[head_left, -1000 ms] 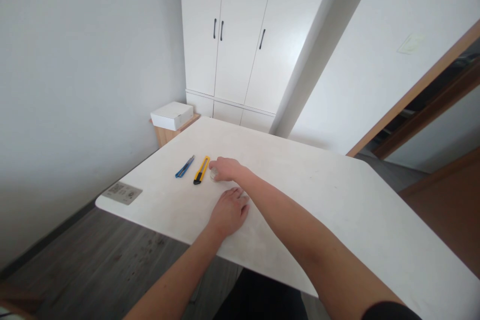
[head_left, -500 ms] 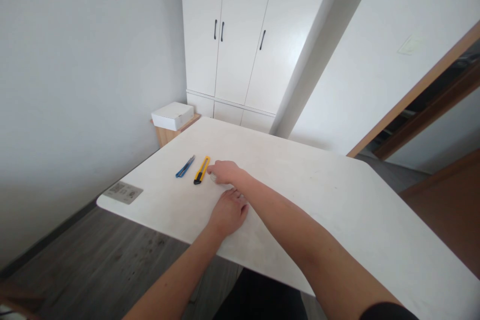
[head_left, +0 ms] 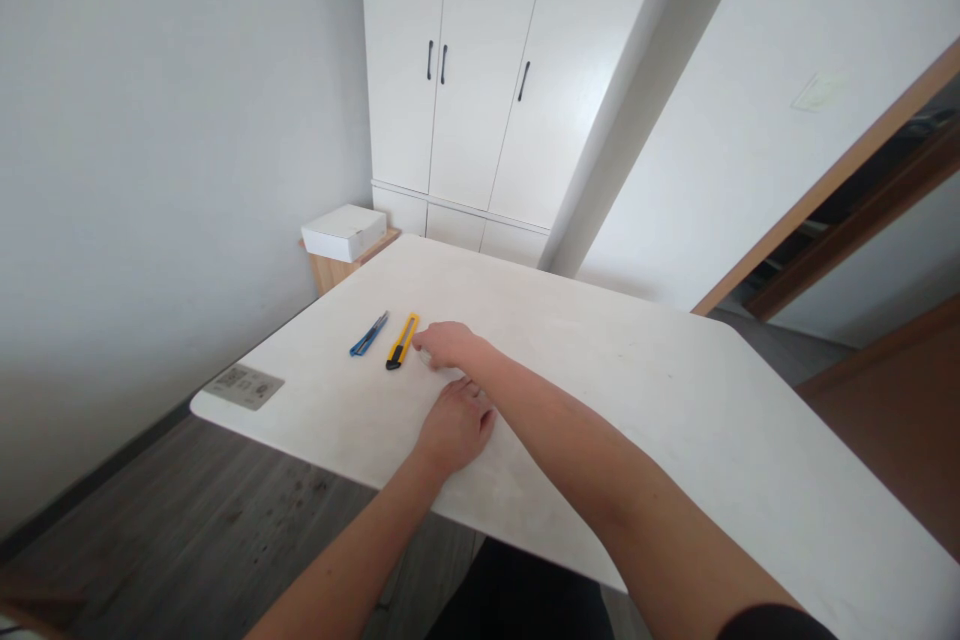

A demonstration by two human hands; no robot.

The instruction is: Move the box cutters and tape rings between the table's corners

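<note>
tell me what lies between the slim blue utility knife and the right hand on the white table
The yellow utility knife lies between the slim blue utility knife and the right hand, parallel to the blue one on the white table, seen in the head view.

Right hand (head_left: 448, 344) covers a small object beside yellow cutter (head_left: 403, 340); left hand (head_left: 455, 425) flat.

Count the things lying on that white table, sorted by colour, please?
Yellow utility knife: 1
Blue utility knife: 1
Grey card at the table's corner: 1
Small pale object, mostly hidden under the right hand: 1
Total: 4
</note>
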